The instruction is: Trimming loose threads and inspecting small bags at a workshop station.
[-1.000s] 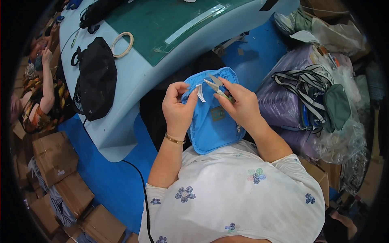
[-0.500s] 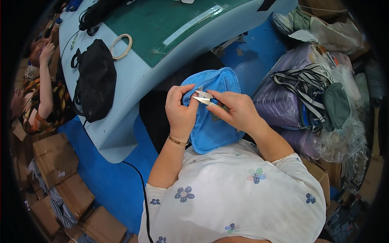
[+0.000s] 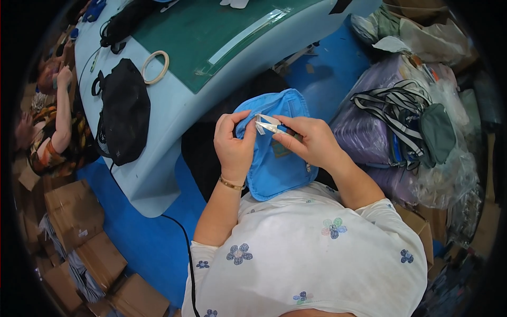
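Note:
A light-blue fabric pouch [image 3: 274, 171] with stitched edges rests on my lap, against my white shirt. My left hand [image 3: 234, 150] pinches the pouch's upper left edge between thumb and fingers. In my right hand [image 3: 312, 142] is a pair of thread snips [image 3: 270, 127]. Their two pale blades stand apart and point left, with the tips close to my left thumb and fingertips. Something small and whitish shows at the blade tips, too small to name. My right palm hides most of the snips' handle.
Ahead stands a pale-blue table [image 3: 174, 119] with a green mat [image 3: 174, 39], a tape roll [image 3: 156, 67] and a black bag [image 3: 125, 113]. Plastic-wrapped purple bundles [image 3: 364, 127] with striped straps [image 3: 391, 100] lie right. Cardboard boxes [image 3: 74, 208] and another person [image 3: 60, 119] are left. A black cable [image 3: 187, 248] runs beside me.
The snips have shifted slightly to the right, and their blades now sit at the edge by my left fingertips. My left hand keeps its pinch on the pouch.

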Demonstrator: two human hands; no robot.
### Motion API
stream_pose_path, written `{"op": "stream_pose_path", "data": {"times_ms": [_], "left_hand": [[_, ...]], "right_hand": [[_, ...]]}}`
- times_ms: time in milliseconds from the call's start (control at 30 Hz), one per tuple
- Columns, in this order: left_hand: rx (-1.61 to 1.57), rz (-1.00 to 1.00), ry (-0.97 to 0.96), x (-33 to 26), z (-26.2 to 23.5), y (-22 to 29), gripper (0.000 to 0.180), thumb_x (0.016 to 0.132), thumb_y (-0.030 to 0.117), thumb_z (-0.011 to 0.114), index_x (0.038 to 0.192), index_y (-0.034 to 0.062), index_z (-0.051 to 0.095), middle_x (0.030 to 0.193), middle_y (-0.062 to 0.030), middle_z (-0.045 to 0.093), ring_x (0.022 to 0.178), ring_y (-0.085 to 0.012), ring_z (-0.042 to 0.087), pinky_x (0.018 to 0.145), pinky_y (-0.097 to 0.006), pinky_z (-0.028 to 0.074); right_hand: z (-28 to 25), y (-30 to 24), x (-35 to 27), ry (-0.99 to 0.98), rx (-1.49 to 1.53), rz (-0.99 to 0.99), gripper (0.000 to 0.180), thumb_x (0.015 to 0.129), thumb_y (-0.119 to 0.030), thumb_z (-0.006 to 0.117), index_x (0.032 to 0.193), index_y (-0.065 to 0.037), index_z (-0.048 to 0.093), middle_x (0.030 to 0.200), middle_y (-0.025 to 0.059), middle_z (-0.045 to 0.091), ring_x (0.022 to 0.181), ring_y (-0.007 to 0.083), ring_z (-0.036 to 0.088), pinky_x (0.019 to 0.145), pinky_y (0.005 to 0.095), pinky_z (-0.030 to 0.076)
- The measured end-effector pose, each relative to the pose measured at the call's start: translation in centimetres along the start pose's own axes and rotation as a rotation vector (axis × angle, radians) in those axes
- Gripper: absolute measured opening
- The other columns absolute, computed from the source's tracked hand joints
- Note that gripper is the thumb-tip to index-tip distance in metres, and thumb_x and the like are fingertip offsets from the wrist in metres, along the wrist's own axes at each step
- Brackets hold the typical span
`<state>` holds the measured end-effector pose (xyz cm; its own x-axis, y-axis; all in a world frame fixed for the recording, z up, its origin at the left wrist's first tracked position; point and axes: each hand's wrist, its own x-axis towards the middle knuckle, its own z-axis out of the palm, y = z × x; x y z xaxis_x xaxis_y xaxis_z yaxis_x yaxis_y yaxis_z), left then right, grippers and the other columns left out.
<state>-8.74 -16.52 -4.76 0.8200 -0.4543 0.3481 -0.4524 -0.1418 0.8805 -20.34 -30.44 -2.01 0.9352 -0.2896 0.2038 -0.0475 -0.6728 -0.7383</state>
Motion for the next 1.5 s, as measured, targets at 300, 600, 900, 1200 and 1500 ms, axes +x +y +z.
{"op": "stream_pose_path", "data": {"times_ms": [300,600,900,1200,1500], "left_hand": [[-0.016,-0.012,-0.010,0.0,0.4,-0.1,0.016,0.074,0.001,0.067,0.089,0.0024,0.062,0.082,-0.0069,0.056,0.076,-0.0199,0.055,0.069,-0.028,0.045],[-0.028,-0.024,-0.040,0.1,-0.1,-0.4,0.013,0.075,0.002,0.067,0.086,0.0010,0.061,0.081,-0.0055,0.056,0.076,-0.0161,0.054,0.070,-0.025,0.044],[-0.022,-0.002,-0.034,0.0,-0.4,-0.1,0.013,0.071,0.003,0.069,0.079,0.0021,0.059,0.075,-0.0065,0.054,0.070,-0.0192,0.053,0.062,-0.028,0.042],[-0.029,0.006,-0.034,-0.1,0.2,0.1,0.013,0.071,0.002,0.069,0.079,0.0019,0.059,0.073,-0.0067,0.053,0.068,-0.0192,0.052,0.060,-0.028,0.042],[0.011,0.012,0.015,0.5,-0.2,-1.7,0.013,0.070,0.003,0.068,0.080,0.0023,0.059,0.076,-0.0101,0.054,0.070,-0.0244,0.054,0.061,-0.031,0.043]], "right_hand": [[-0.4,0.2,0.6,-0.114,-0.019,-0.023,0.039,0.084,-0.037,0.063,0.109,-0.008,0.065,0.072,0.0073,0.063,0.061,0.0211,0.060,0.053,0.0318,0.046],[0.0,0.3,0.5,-0.067,-0.024,-0.009,0.037,0.083,-0.035,0.063,0.109,-0.009,0.065,0.072,0.0071,0.063,0.062,0.0225,0.061,0.053,0.0324,0.046],[1.0,-0.2,0.2,0.049,-0.096,-0.059,0.031,0.083,-0.030,0.063,0.106,-0.009,0.065,0.071,0.0066,0.062,0.059,0.0219,0.060,0.050,0.0313,0.046],[0.9,-0.2,-0.3,0.129,-0.303,-0.117,0.031,0.080,-0.026,0.068,0.107,-0.011,0.066,0.065,0.0042,0.058,0.053,0.0193,0.056,0.046,0.0285,0.042],[1.1,0.1,1.1,0.094,-0.186,-0.115,0.028,0.079,-0.023,0.068,0.105,-0.012,0.065,0.067,0.0049,0.059,0.056,0.0211,0.058,0.049,0.0311,0.045]]}}
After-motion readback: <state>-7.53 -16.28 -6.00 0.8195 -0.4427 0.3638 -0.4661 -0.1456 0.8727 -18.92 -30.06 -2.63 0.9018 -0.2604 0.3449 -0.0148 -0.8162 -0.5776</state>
